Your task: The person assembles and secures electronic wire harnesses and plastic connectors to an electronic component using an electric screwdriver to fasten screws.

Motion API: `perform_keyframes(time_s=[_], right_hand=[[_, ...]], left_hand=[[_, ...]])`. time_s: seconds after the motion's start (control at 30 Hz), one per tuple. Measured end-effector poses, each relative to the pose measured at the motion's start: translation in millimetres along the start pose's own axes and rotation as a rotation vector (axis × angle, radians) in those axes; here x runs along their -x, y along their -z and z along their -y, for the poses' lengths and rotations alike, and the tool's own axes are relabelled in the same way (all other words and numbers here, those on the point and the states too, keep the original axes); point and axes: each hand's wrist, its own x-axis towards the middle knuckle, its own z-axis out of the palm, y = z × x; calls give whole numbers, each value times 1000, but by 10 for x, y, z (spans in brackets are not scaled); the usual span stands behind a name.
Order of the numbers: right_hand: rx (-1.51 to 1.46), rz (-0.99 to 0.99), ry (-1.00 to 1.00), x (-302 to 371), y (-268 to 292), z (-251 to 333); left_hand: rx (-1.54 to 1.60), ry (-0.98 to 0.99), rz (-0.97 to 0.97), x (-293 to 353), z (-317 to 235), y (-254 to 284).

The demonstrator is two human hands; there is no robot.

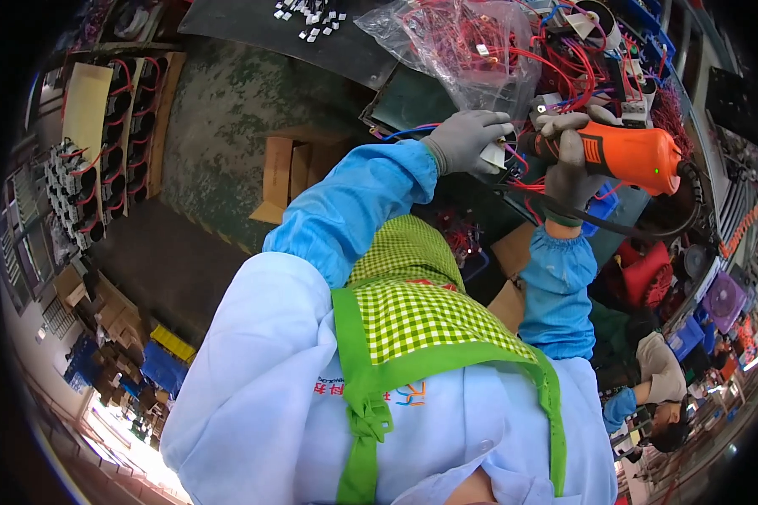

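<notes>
My left hand (467, 141), in a grey glove, is closed on a small white part (493, 155) with coloured wires on it. Blue and red wires (406, 132) stick out on the left side of that hand. Gripped in my gloved right hand (571, 172) is an orange electric screwdriver (636, 156). Its dark front end points left, toward the part in my left hand, and a black cable runs from it. My fingers and the tool hide the tip, so I cannot tell whether it touches the part.
Beyond my hands lie a clear plastic bag (455, 42) of red wires and a heap of wired parts (598, 63). White connectors (310, 18) lie on a dark surface. A cardboard box (282, 172) stands left, near racked black parts (114, 135). Another person (657, 374) sits at lower right.
</notes>
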Motion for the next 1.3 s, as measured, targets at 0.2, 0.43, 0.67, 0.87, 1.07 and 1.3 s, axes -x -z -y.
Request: perform_keyframes(time_s=[0.2,0.43,0.67,0.87,1.07,1.3], right_hand=[[81,80,-8,-33,-4,83],[21,110,-13,-4,180,86],[35,354,540,227,492,1342],[289,31,100,1293,1323,1445],[499,-131,-308,2140,1654,1068],[486,-128,-324,2188,1419,979]], left_hand=[[24,-13,29,-72,33,61],[-60,-23,143,-156,-78,57],[-345,163,446,-556,-249,219],[-171,156,328,-527,-756,606],[-165,-158,120,-1283,-1594,1193],[-257,-610,-369,-2635,-2260,1697]])
